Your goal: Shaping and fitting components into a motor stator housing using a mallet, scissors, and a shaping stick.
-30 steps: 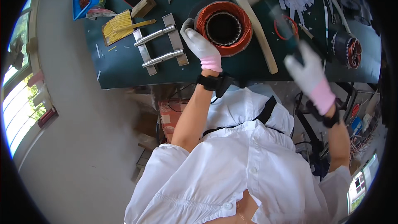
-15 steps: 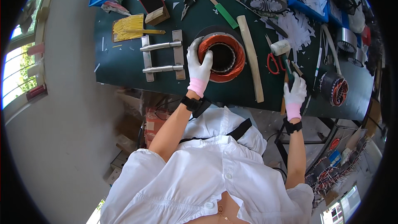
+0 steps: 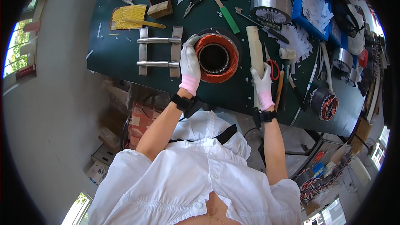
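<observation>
A motor stator with a ring of orange-red copper windings [image 3: 231,67] stands on the green table, its round bore facing up. My left hand [image 3: 190,61], in a white glove with a pink cuff, lies along its left side. The fingers are stretched out and touch the windings. My right hand [image 3: 262,84], gloved the same way, is closed around the lower part of a pale wooden stick [image 3: 254,46], to the right of the stator. Just beside that hand lie red-handled scissors [image 3: 273,70] and a white-headed mallet [image 3: 287,53].
Left of the stator lies a metal frame with two bars [image 3: 158,63]. Yellow strips [image 3: 128,16], pliers [image 3: 193,3] and a green-handled tool [image 3: 228,18] lie farther back. A bare metal stator [image 3: 271,4] and blue bins of white slips [image 3: 298,10] stand back right; a smaller wound stator [image 3: 324,103] stands right.
My right hand has left the mallet, moved left and taken hold of the wooden stick. My left thumb has come out of the stator's bore, and the hand now lies along the outside.
</observation>
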The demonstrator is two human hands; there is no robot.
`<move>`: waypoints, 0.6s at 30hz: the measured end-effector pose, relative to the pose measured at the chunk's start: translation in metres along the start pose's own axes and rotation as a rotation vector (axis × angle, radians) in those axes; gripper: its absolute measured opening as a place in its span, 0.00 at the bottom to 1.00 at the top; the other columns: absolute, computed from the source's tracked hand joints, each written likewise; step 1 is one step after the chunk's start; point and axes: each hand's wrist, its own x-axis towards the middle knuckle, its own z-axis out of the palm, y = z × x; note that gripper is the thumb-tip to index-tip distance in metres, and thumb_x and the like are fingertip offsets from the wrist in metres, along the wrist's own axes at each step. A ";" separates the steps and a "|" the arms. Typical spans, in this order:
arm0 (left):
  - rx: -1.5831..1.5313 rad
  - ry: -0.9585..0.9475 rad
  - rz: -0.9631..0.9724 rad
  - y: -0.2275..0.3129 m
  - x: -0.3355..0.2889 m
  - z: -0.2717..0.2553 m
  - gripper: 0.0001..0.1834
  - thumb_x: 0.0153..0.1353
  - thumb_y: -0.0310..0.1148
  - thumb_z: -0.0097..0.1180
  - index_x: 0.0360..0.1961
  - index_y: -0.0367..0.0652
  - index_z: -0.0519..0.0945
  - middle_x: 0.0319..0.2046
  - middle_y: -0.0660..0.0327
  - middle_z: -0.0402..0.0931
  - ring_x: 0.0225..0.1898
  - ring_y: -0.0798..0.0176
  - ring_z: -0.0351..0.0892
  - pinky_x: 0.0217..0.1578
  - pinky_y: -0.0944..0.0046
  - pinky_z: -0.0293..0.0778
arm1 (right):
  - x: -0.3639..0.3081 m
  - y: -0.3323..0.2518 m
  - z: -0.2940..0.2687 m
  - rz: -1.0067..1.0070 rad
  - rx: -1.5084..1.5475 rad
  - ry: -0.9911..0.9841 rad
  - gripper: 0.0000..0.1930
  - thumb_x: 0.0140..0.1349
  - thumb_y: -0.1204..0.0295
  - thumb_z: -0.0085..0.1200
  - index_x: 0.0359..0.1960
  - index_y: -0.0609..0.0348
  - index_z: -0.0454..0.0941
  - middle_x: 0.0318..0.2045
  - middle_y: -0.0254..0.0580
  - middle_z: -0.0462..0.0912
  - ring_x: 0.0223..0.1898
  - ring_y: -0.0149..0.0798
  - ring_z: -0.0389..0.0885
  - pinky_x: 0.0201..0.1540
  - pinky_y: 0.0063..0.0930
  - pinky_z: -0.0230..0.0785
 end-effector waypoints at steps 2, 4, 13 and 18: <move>0.119 0.016 0.060 -0.001 -0.001 0.004 0.25 0.71 0.43 0.29 0.53 0.35 0.70 0.51 0.55 0.71 0.53 0.61 0.69 0.57 0.65 0.62 | -0.017 0.004 -0.001 0.002 0.150 -0.084 0.29 0.56 0.61 0.60 0.55 0.62 0.62 0.29 0.38 0.76 0.25 0.26 0.73 0.30 0.21 0.68; 0.136 0.053 0.117 -0.002 -0.001 0.008 0.22 0.70 0.39 0.30 0.50 0.37 0.72 0.49 0.54 0.72 0.52 0.57 0.70 0.56 0.63 0.63 | -0.017 0.000 -0.017 -0.182 0.114 -0.107 0.33 0.55 0.58 0.61 0.56 0.62 0.61 0.30 0.38 0.77 0.27 0.24 0.73 0.31 0.19 0.68; 0.229 -0.117 0.203 0.001 0.022 0.002 0.20 0.70 0.38 0.30 0.46 0.39 0.75 0.46 0.53 0.74 0.50 0.52 0.72 0.54 0.61 0.64 | -0.034 -0.035 -0.011 0.228 0.145 -0.402 0.15 0.58 0.62 0.57 0.38 0.58 0.69 0.14 0.28 0.67 0.13 0.23 0.67 0.17 0.18 0.62; 0.085 -0.437 0.153 0.005 0.054 -0.009 0.28 0.71 0.45 0.24 0.47 0.38 0.76 0.48 0.53 0.75 0.53 0.54 0.71 0.57 0.64 0.63 | -0.001 -0.043 -0.039 0.058 0.326 -0.088 0.13 0.60 0.61 0.54 0.38 0.56 0.70 0.15 0.26 0.68 0.12 0.21 0.66 0.15 0.16 0.60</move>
